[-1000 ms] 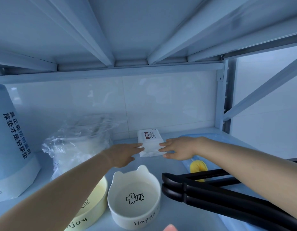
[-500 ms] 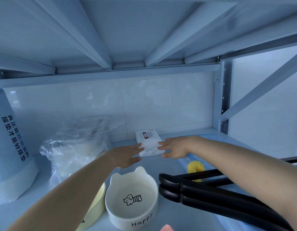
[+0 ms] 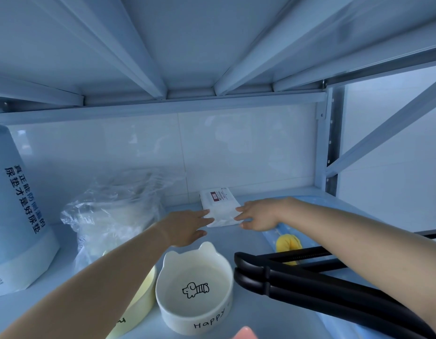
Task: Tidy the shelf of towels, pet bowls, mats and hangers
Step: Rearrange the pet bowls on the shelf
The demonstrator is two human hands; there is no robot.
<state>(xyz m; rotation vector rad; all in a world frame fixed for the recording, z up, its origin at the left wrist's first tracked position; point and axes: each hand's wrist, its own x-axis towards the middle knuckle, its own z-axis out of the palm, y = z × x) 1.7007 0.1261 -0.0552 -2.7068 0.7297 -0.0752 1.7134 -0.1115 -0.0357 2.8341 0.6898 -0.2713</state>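
The small white towel pack (image 3: 219,206) is lying flat at the back of the shelf (image 3: 226,241), just in front of the tiled wall, approx. midway btwn the crinkled plastic bag (image 3: 114,216) on the left and the blue mat (image 3: 270,237) on the right. It's looking light and soft: film-wrapped, squashy, prob. a bit slippery w/ that glossy wrap, and not fragile, so a firm squeeze shouldn't be hurting it. Best hold, IMO, is the two long sides near the front end, pressing inward. The left hand (image 3: 187,226) is reaching in w/ fingers straight and close together, tips touching the pack's left front edge, not wrapped round anything. The right hand (image 3: 258,215) is mirroring it from the other side, fingers straight-ish, tips touching the right front edge, thumb lying low by the shelf board. So both hands are flat and relaxed, bracketing the pack rather than gripping it. The white pet bowl (image 3: 195,287), yellow bowl (image 3: 146,289) and black hangers (image 3: 309,277) are sitting nearer the front, under the forearms, so any lift-out is needing to clear them.
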